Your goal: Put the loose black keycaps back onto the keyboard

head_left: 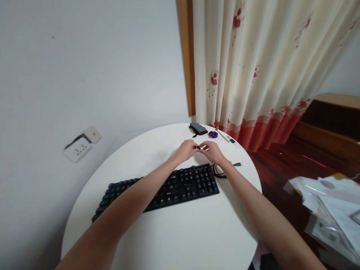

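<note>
My left hand (185,150) and my right hand (211,150) meet over the far part of a round white table (180,232). Both are closed, fingertips pinching a small black piece (198,147) whose kind is too small to make out. Below my hands lies a black keyboard (185,185), partly covered by my left forearm. Beside its right end is a loosely coiled black cable (218,172), running under my right forearm. Its USB plug (238,164) shows on the far side of that arm.
At the table's back edge are a grey pouch (198,128), a purple crumpled item (213,134), a thin white stick (223,136) and a small black-and-white piece (231,140). A wall socket (78,149) is at left, a curtain (253,75) behind, plastic-wrapped items (329,202) at right.
</note>
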`<state>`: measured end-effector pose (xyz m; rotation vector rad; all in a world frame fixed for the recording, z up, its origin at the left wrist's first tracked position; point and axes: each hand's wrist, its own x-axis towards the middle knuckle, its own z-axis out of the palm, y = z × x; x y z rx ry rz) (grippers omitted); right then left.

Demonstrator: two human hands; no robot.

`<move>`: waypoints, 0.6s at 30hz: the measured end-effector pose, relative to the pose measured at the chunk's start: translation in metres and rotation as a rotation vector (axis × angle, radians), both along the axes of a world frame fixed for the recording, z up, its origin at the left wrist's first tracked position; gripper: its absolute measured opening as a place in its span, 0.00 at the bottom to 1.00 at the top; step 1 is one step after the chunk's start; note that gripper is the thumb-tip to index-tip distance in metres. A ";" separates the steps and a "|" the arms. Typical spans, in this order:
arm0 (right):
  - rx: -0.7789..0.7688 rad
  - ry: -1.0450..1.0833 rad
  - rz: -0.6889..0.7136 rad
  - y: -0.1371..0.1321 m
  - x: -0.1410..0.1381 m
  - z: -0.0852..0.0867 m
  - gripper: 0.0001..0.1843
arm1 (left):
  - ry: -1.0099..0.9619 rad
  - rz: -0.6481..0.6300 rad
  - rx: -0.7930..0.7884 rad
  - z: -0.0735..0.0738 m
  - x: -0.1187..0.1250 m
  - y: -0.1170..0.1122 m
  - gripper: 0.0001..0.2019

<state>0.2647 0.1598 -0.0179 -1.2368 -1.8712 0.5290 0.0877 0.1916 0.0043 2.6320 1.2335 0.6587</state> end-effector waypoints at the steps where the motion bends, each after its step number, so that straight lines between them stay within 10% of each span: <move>1: 0.030 0.031 0.046 -0.005 -0.006 0.002 0.06 | -0.017 -0.022 0.001 0.003 -0.009 -0.012 0.09; 9: 0.055 -0.062 0.317 -0.046 -0.044 0.016 0.04 | -0.170 0.036 -0.139 0.002 -0.061 -0.081 0.06; 18: -0.151 -0.091 0.366 -0.044 -0.041 0.012 0.07 | -0.506 0.099 -0.397 -0.027 -0.059 -0.085 0.09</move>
